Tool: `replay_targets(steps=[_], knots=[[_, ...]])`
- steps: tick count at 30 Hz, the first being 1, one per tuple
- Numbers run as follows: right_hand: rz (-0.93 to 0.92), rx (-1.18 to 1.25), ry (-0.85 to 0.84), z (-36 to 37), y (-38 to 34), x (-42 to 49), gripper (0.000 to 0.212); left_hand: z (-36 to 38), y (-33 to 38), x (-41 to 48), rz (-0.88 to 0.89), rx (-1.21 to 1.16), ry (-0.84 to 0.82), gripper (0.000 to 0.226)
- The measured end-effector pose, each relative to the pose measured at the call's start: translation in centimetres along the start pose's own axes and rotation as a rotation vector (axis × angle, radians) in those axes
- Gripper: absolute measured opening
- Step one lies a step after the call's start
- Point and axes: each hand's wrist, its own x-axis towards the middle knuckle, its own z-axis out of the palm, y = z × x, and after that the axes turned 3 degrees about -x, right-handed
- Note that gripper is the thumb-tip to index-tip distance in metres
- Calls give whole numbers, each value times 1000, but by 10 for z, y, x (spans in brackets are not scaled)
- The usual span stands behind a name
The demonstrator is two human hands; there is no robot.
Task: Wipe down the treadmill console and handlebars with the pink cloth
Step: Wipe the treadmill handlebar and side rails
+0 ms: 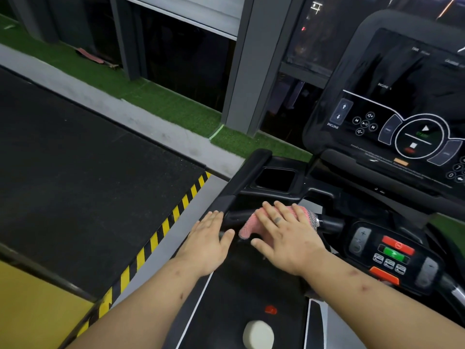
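Our right hand [284,233] lies flat, fingers spread, pressing the knobbly pink cloth [247,226] onto the smooth black handlebar [237,188]. Our left hand [210,238] rests open right beside it, gripping nothing. Speckled rubber floor [75,159] is wide open further left, and the glossy console [402,96] is up ahead.

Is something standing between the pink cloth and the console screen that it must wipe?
Nothing visible does. The right hand presses the pink cloth on the handlebar; only the treadmill's own black tray lies between it and the console screen.
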Motion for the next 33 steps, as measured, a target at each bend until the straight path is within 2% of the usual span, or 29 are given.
replay_targets(steps=[4,7,15,24,33], knots=[[56,22,3,-3,0,-1,93,0,1,-1,-8,0,-1,68],[21,30,-6,1,-25,11,94,0,1,-1,-12,5,-6,68],[-43,-36,-53,10,-68,48,81,1,1,3,-14,12,-2,67],[-21,11,6,18,-39,29,85,-1,1,1,-9,23,-4,66],[141,62,99,17,20,-27,84,-1,0,-1,-16,-3,10,65]])
